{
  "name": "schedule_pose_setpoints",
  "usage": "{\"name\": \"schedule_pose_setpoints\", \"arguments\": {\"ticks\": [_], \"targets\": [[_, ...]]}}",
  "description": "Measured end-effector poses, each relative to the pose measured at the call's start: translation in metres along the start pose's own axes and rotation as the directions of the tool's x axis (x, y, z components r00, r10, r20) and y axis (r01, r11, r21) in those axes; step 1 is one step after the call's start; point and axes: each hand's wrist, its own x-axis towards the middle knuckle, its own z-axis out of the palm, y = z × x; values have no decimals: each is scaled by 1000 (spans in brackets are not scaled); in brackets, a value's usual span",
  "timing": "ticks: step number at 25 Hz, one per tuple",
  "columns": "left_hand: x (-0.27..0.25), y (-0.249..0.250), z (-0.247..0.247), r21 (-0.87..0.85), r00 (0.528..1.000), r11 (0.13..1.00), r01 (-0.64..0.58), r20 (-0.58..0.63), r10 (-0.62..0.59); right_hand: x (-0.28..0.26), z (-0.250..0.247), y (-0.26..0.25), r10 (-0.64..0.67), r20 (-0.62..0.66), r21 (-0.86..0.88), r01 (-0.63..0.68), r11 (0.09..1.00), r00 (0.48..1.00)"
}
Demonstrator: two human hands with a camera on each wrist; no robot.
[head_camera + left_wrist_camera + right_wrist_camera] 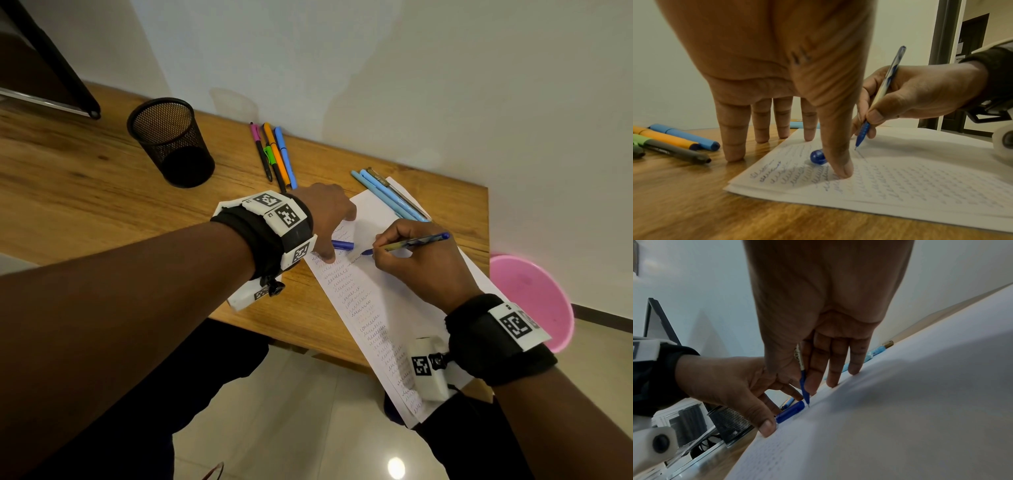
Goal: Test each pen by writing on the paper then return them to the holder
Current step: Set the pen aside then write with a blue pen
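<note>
My right hand [400,253] grips a blue pen [416,241] with its tip [855,148] down on the white paper [376,301], which carries rows of scribbles. My left hand [329,219] lies with straight fingers [734,146] spread on the desk and paper, its thumb [840,168] pressing the sheet. A blue pen cap [342,244] lies on the paper beside that thumb, also visible as the cap [790,412]. The black mesh holder [171,142] stands at the back left with no pen showing in it.
A pink, a green-clipped, an orange and a blue marker [274,154] lie between holder and paper. Light blue pens [387,195] lie at the paper's far corner. The desk edge [308,346] runs near me; a pink bin [534,298] sits on the floor right.
</note>
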Motion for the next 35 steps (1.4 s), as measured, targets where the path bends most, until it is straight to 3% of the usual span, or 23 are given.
{"name": "schedule_pose_setpoints", "arguments": {"ticks": [12, 18, 20, 23, 27, 35], "targets": [[0, 1, 2, -28, 1000, 1000, -2, -11, 2, 1, -1, 2, 6, -24, 8, -6, 1000, 1000], [-5, 1, 3, -54, 998, 999, -6, -71, 2, 6, -9, -1, 78, -74, 175, -64, 983, 994], [-5, 2, 3, -64, 996, 998, -4, -92, -2, 5, -15, -5, 112, -88, 308, -80, 948, 990], [-7, -4, -3, -183, 983, 983, -20, -185, -14, 2, -25, -15, 197, -46, 545, -141, 827, 979], [-11, -15, -18, -362, 916, 929, -81, -395, -74, 3, -35, -22, 250, -18, 716, -162, 679, 968], [-10, -9, -25, -402, 927, 912, -78, -366, -82, 6, -39, -24, 259, -55, 696, -149, 702, 964]]}}
